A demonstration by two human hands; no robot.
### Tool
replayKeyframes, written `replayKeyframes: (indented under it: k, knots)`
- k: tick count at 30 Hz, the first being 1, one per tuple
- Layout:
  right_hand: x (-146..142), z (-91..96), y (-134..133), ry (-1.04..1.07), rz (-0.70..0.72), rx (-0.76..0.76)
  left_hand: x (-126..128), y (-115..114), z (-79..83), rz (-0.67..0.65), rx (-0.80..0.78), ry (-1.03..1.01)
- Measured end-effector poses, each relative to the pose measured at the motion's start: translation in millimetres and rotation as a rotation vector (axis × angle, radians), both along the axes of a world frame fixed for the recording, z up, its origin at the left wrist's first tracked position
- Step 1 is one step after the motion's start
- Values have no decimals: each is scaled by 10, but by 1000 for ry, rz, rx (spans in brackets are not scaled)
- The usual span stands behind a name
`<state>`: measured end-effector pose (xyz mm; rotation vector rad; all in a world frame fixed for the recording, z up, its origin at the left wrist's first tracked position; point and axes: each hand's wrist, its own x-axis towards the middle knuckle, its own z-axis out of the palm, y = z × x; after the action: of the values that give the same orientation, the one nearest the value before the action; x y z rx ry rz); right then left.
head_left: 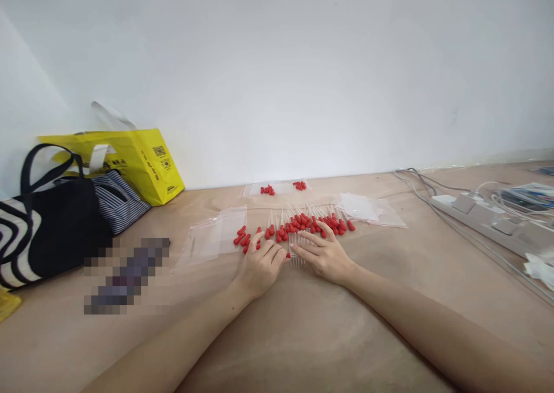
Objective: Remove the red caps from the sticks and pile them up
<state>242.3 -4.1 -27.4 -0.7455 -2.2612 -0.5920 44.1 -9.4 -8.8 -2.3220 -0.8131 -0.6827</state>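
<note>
A row of clear droppers with red rubber bulbs [298, 224] lies across the wooden tabletop [303, 324]. My left hand [259, 266] rests palm down at the row's left part, fingers stretched out over the clear stems. My right hand [324, 253] lies flat beside it, fingers extended leftward on the stems. Neither hand grips anything. Clear plastic bags [214, 237] lie just left of the droppers, and more clear bags [367, 208] to the right. Two small bags with a few red bulbs [281, 188] sit farther back by the wall.
A yellow bag [138, 159] and a black-and-white striped tote [47, 225] stand at the left. A blurred-out object [125, 274] lies in front of them. A white power strip [489, 220] with cables and papers occupies the right side.
</note>
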Motion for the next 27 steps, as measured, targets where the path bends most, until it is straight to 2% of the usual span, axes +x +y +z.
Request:
replayKeyframes:
  k: [8,17,27]
  knots:
    - [-12,0,-3,8,21,43,-4,20,-46,-88,-9,-101]
    - [-28,-17,-14,12,25,30,-44,-17,-13,-83,-55,-31]
    - [-18,-25,-25,-3,16,27,-79,-1,-13,-150,-51,30]
